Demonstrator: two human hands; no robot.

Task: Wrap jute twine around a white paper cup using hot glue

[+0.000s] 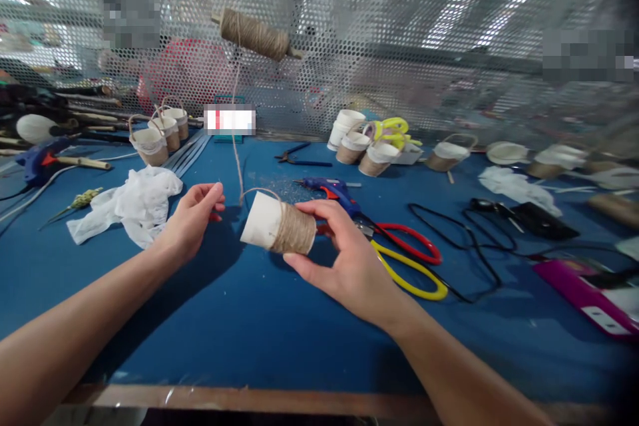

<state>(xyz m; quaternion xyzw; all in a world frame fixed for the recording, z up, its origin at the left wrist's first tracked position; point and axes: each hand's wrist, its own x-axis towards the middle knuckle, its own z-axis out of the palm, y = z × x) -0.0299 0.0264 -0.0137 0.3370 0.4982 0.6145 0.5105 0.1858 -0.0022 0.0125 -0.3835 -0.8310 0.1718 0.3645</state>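
My right hand (344,259) grips a white paper cup (262,219) by its lower part, which is wrapped in brown jute twine (294,229). The cup lies tilted on its side above the blue table, its white end toward the left. From it a strand of twine runs up to a twine spool (254,33) on a rod against the mesh. Apart from the cup, to its left, my left hand (194,216) has thumb and fingertips pinched together; anything between them is too small to make out. Red-and-yellow-handled scissors (409,269) lie beyond my right wrist.
A blue glue gun (329,188) and pliers (304,158) lie behind the cup. Crumpled white cloth (142,203) is at the left, near another glue gun (42,160). Finished twine-wrapped cups (150,146) stand at the back. Black cable (469,239) and a purple power strip (574,293) are right.
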